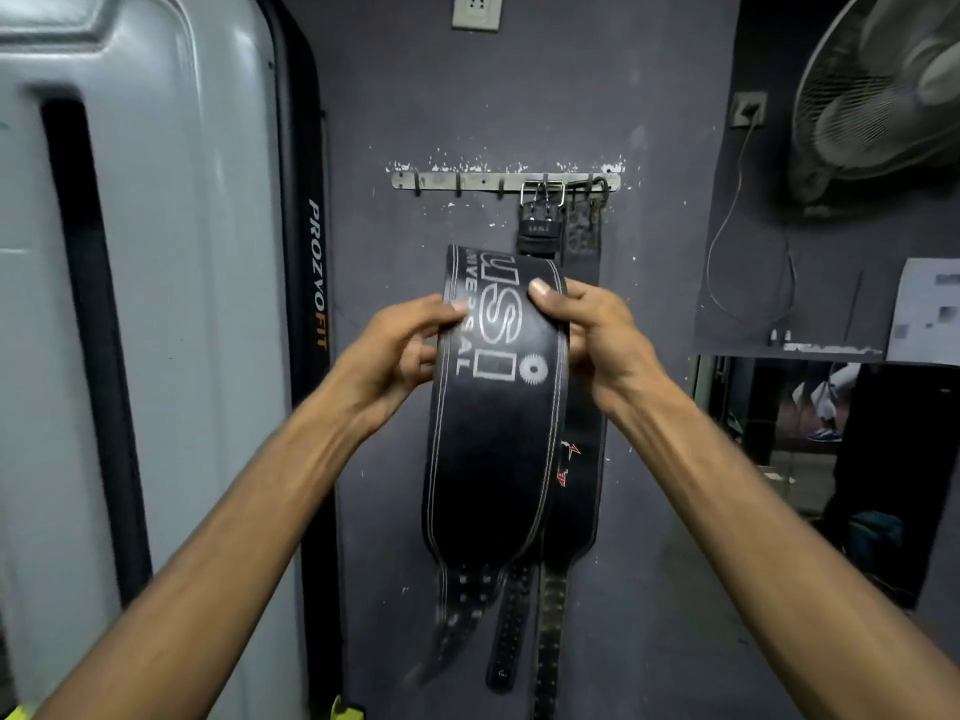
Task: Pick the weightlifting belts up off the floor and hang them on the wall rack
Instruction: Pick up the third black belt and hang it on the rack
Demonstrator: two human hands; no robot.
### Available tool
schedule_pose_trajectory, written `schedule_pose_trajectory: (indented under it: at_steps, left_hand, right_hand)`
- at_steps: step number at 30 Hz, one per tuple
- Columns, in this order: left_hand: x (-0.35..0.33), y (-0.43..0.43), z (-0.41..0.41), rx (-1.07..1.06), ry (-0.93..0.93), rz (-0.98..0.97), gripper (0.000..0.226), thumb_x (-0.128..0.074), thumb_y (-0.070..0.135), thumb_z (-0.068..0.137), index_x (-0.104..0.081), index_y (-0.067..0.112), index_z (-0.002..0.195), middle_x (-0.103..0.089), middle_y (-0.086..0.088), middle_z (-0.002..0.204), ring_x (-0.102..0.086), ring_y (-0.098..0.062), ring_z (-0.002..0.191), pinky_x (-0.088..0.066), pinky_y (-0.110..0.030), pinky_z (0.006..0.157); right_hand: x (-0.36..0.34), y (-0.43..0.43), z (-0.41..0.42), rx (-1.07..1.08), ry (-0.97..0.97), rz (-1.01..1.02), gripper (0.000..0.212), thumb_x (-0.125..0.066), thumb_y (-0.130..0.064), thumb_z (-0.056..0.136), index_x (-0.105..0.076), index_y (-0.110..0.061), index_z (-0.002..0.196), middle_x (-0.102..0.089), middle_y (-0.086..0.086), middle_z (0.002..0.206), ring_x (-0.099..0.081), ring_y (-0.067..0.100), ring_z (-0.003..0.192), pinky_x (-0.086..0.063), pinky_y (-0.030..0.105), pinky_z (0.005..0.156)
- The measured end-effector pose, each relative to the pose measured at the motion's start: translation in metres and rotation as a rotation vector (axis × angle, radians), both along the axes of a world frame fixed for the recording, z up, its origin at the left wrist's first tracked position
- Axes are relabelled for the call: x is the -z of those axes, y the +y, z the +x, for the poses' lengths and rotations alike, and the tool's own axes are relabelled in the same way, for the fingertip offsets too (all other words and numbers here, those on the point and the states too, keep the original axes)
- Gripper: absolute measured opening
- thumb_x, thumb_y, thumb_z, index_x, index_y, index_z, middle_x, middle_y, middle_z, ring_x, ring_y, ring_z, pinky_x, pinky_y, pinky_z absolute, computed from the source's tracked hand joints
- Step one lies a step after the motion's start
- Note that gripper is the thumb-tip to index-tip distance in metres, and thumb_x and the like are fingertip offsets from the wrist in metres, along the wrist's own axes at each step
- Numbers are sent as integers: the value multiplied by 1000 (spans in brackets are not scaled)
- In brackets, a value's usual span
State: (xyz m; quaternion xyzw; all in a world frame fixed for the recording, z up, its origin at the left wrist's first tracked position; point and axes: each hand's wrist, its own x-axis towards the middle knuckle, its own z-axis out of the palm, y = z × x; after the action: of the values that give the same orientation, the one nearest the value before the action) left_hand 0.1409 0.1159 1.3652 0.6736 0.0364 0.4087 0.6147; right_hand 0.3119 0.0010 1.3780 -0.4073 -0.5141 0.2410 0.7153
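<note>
Both hands grip one belt at its upper end, in front of the wall rack.

The left hand (400,350) and right hand (587,335) pinch opposite edges of the wide black leather weightlifting belt with white stitching and lettering (493,423), thumbs pressed on its face; its holed tail hangs free below. Behind it, the narrow metal hook rack (467,180) carries two dark hung belts (582,356) at its right end; left hooks stand bare. Risk, in my judgement: no buckle is visible, so the belt may miss a hook and drop.
</note>
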Motion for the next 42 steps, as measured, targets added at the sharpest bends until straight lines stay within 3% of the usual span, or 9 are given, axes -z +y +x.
schedule_pose_trajectory:
  at_steps: [4,8,13,16,18,23,28,37,42]
  left_hand:
    - [-24,5,-5,24,33,-177,52,-71,41,87,-67,2,121,-69,-23,116,-66,-31,100,-46,-51,108]
    - [-33,7,-3,24,6,-168,25,-68,27,89,-68,6,102,-72,-11,89,-69,-27,84,-50,-48,102]
    - [-23,12,-9,-15,-82,71,8,-64,10,92,-67,7,98,-75,-3,80,-72,-13,68,-59,-24,67]
    - [-12,9,-13,1,-96,155,19,-69,7,86,-68,6,105,-76,-2,85,-73,-12,72,-58,-20,67]
    - [-3,9,-15,-15,-70,209,30,-72,11,81,-70,5,110,-76,-8,97,-73,-19,85,-59,-27,78]
    - [-9,22,-19,25,60,68,54,-75,29,81,-65,-2,125,-67,-25,124,-63,-37,110,-46,-45,106]
    - [-29,26,-9,19,32,-56,60,-78,37,81,-66,-3,124,-65,-23,127,-61,-41,122,-42,-48,111]
    - [-7,18,-8,-18,-91,159,33,-66,0,89,-67,0,122,-73,-14,114,-71,-20,97,-56,-28,89]
    - [8,26,-8,-8,-35,166,38,-69,4,88,-65,0,126,-76,-8,98,-71,-16,79,-56,-19,75]
  right_hand:
    - [18,6,-14,75,-192,58,35,-75,-7,87,-68,-1,121,-77,16,112,-74,31,101,-61,40,85]
    - [29,1,-18,114,-292,93,33,-76,-10,86,-70,-4,118,-76,14,114,-72,34,106,-58,47,94]
    - [3,-6,-23,175,-167,-80,38,-64,-47,94,-68,-15,73,-60,2,65,-52,18,56,-42,22,53]
    - [-14,1,-32,97,-98,-166,53,-71,-63,82,-63,-11,82,-50,15,78,-41,35,70,-42,28,68]
    - [-19,7,-28,65,-9,-72,41,-75,-43,86,-66,-5,100,-56,17,85,-49,35,73,-44,31,76]
    - [-7,8,-21,58,-80,90,10,-56,5,97,-59,-3,102,-65,-12,58,-57,-3,42,-41,7,41]
    - [26,12,-26,130,-287,192,18,-69,-5,87,-65,-9,105,-72,2,96,-68,16,90,-55,27,80]
    - [-11,18,-22,143,-105,-62,39,-72,-51,84,-69,-18,105,-48,14,93,-41,15,64,-30,28,53]
    - [-14,32,-21,169,-74,-25,13,-68,-17,94,-64,-13,82,-55,2,67,-46,9,52,-37,18,45]
